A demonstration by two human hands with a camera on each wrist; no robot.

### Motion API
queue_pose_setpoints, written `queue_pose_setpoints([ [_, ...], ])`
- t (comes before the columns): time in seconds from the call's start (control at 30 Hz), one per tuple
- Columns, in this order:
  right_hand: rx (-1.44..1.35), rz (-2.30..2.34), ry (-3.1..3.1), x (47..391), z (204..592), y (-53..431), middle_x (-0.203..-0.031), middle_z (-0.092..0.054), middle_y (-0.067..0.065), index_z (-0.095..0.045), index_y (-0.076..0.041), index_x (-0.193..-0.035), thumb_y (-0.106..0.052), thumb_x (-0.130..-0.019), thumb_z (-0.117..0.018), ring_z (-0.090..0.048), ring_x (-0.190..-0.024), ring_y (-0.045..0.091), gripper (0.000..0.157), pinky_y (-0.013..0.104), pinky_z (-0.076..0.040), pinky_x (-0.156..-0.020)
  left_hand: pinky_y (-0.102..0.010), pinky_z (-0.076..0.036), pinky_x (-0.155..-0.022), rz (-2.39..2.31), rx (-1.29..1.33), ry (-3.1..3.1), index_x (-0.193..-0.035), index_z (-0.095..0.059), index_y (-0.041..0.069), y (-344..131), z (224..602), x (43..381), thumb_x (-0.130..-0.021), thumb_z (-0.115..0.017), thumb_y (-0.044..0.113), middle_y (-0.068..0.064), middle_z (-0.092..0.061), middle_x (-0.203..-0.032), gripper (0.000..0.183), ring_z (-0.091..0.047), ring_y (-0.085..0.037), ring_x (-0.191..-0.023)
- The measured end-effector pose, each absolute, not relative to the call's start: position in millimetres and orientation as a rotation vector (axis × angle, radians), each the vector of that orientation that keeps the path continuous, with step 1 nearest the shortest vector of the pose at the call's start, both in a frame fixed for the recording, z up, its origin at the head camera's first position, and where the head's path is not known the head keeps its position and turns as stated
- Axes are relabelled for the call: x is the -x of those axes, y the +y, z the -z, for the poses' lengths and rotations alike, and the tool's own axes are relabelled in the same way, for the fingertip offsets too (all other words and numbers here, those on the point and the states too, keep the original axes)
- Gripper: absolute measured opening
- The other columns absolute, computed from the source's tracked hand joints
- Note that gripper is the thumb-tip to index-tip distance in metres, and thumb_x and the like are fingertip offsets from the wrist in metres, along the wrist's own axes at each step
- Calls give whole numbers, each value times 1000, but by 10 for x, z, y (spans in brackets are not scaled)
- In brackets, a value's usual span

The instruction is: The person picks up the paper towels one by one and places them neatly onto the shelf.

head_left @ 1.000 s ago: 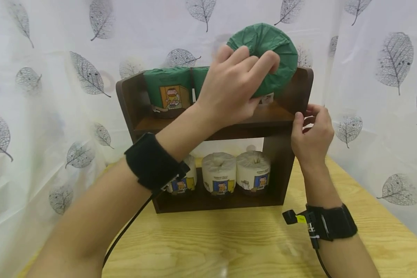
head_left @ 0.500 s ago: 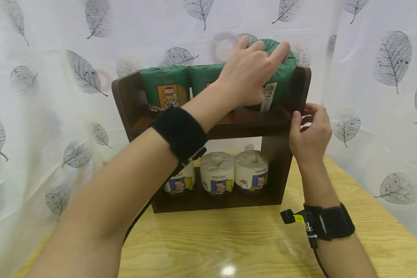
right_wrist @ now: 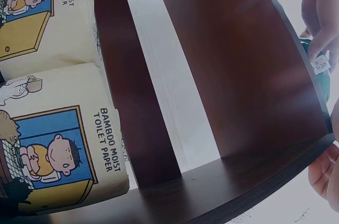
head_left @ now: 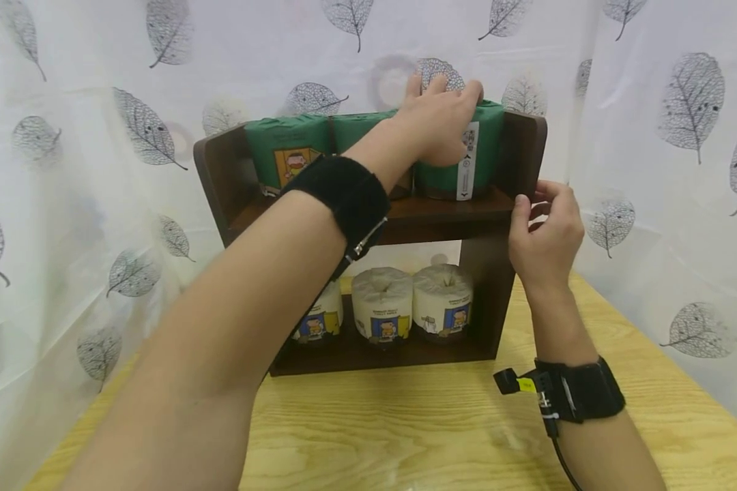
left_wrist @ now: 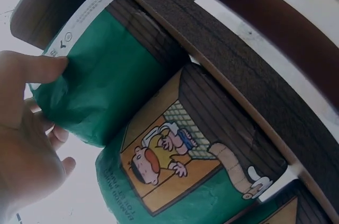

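Note:
A green-wrapped toilet paper roll (head_left: 488, 150) stands upright at the right end of the dark wooden rack's (head_left: 436, 230) upper shelf. My left hand (head_left: 436, 126) holds it near the top, its thumb on the front beside a white label strip. The left wrist view shows the roll (left_wrist: 111, 70) between that thumb (left_wrist: 50, 69) and the fingers at its top edge. Two more green rolls fill the shelf to the left, the middle one (left_wrist: 180, 155) partly hidden by my arm in the head view. My right hand (head_left: 548, 235) grips the rack's right side panel, thumb on the front edge.
On the lower shelf sit three cream-wrapped rolls, the middle roll (head_left: 382, 307) and right roll (head_left: 443, 303) plainly visible, the left partly behind my forearm. The rack stands on a wood-grain table (head_left: 393, 423). A white leaf-print curtain (head_left: 252, 54) hangs behind.
My left hand has lowered the green roll from a tilted position above the rack to upright on the upper shelf. The right hand has stayed on the side panel.

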State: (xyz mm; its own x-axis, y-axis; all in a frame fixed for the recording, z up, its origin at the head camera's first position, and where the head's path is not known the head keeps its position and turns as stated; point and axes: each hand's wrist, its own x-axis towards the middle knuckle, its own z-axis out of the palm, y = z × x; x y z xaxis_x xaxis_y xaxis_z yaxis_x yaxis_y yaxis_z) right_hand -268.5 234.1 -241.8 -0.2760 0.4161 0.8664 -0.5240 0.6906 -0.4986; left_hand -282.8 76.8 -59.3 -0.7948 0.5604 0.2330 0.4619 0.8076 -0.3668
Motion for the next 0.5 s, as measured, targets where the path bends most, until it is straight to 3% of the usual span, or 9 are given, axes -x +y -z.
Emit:
queue_pose_setpoints([
  [0.2, -90, -903, -1619, 2676, 2422, 2333, -94, -61, 7, -58, -7, -109, -28, -87, -53, -52, -72, 10, 31, 16, -38, -60, -51, -9, -106, -382, 719, -2636, -148, -3, 23, 802, 647, 2909, -94, -27, 34, 6, -30, -147, 60, -18, -22, -130],
  [0.33, -101, -901, -1616, 2669, 2413, 2331, -93, -61, 7, -58, -6, -108, -27, -87, -53, -52, -72, 10, 30, 18, -39, -60, -49, -15, -104, -394, 734, -2535, -148, -3, 23, 771, 702, 2951, -93, -30, 30, 1, -23, -149, 62, -21, -23, -129],
  [0.5, -104, -903, -1611, 2658, 2405, 2329, -93, -61, 7, -58, -6, -108, -27, -87, -53, -52, -72, 10, 30, 18, -40, -59, -48, -16, -104, -316, 770, -2447, -148, -3, 24, 639, 738, 2928, -94, -36, 32, 1, -19, -151, 64, -18, -20, -134],
])
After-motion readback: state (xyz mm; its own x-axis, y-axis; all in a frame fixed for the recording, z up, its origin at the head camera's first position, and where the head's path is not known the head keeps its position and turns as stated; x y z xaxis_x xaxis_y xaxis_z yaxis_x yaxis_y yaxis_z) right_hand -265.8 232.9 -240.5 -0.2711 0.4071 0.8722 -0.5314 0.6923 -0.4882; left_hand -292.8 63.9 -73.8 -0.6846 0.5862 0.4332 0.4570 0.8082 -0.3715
